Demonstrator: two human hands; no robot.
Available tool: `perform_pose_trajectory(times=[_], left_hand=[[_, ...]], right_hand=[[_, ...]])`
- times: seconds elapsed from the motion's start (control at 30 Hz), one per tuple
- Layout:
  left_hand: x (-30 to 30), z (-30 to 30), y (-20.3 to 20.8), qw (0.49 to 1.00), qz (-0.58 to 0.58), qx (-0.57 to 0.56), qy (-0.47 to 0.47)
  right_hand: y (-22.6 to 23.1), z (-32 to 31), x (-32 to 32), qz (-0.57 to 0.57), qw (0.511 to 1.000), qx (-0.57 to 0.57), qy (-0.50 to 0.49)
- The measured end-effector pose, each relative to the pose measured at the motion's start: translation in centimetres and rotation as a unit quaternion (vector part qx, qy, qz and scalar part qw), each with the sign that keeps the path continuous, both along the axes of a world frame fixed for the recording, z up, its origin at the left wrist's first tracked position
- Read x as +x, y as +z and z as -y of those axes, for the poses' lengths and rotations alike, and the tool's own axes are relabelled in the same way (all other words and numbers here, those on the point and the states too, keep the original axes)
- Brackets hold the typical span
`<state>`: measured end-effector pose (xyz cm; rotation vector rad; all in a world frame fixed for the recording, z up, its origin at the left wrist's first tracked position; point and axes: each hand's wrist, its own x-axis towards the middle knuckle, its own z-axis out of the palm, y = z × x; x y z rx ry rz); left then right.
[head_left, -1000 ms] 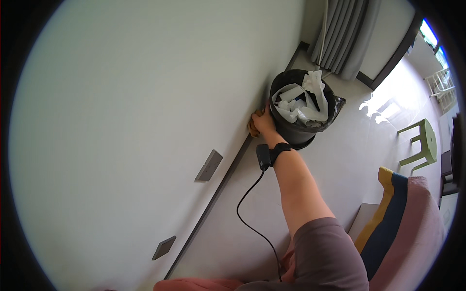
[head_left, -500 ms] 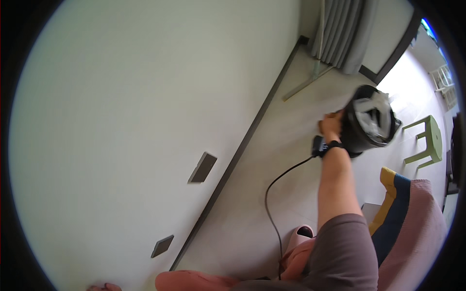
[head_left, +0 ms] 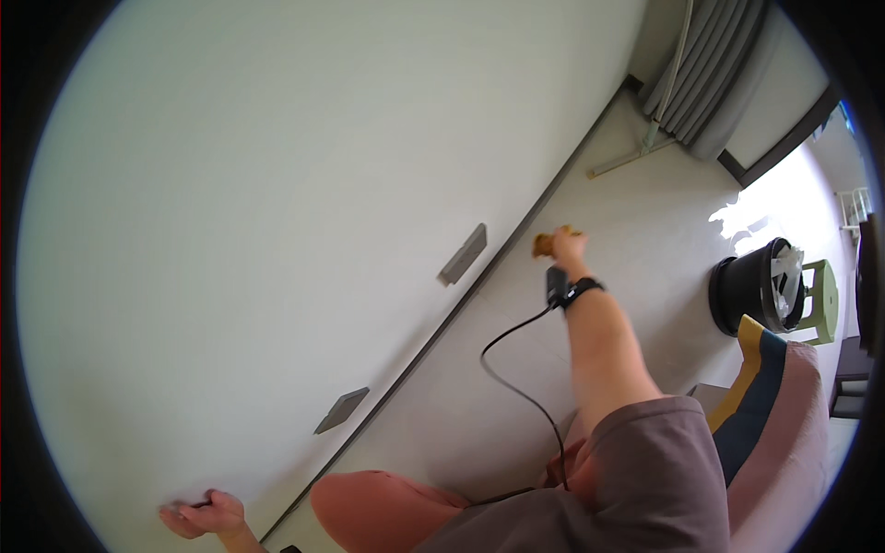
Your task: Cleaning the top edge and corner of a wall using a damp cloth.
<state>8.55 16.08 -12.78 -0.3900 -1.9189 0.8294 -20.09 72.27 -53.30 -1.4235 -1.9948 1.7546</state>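
My right hand (head_left: 569, 247) reaches out low over the floor beside the wall. Its fingers are closed on a small yellow-brown crumpled thing (head_left: 544, 245), perhaps a cloth; its exact kind does not show. My left hand (head_left: 207, 516) is at the lower left, in front of the white wall (head_left: 277, 184). Its fingers are curled, with a dark patch between them and the thumb that I cannot make out. A black bin (head_left: 745, 288) with a whitish plastic liner (head_left: 788, 276) stands on the floor to the right, apart from both hands.
A black cable (head_left: 516, 387) runs from the band on my right wrist (head_left: 583, 290) to my body. Two grey plates (head_left: 464, 255) sit on the wall. A floor squeegee (head_left: 636, 158), grey curtain (head_left: 714, 74), green stool (head_left: 819, 304) and pink, blue and yellow covered seat (head_left: 774, 433) stand around.
My right hand has left the bin and moved left toward the wall, now gripping the yellow-brown thing. The bin appears farther right. My left hand has come further into view.
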Motion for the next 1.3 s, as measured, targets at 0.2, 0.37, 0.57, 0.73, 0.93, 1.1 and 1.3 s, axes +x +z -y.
perform_pose_trajectory(times=[0.2, 0.37, 0.57, 0.73, 0.93, 1.1, 1.3], left_hand=[[-0.5, -1.2, -1.3, 0.99, 0.037, 0.117, -0.073], [-0.9, -1.6, -0.2, 0.988, 0.03, 0.067, -0.139], [-0.4, -2.7, -0.1, 0.993, -0.053, 0.098, 0.026], [-1.2, -2.9, -0.5, 0.995, -0.071, 0.057, 0.05], [-0.9, -2.9, -1.3, 0.997, -0.061, 0.015, 0.051], [-0.9, -3.1, -1.5, 0.992, -0.081, 0.071, 0.065], [-0.8, -2.3, -1.6, 0.991, -0.092, 0.024, 0.1]], right_hand=[[-3.7, 10.6, 8.5, -0.045, 0.986, -0.097, -0.128], [-0.7, 19.4, 11.7, -0.09, 0.976, -0.175, -0.094], [-0.6, 22.7, 11.1, -0.123, 0.983, -0.128, -0.034], [-2.1, 22.9, 10.0, -0.121, 0.991, -0.007, -0.065], [-1.9, 19.1, 6.1, -0.097, 0.988, 0.094, -0.07], [-2.7, 16.7, 3.7, -0.109, 0.975, 0.162, -0.104], [-2.0, 14.7, 2.3, -0.127, 0.978, 0.139, -0.085]])
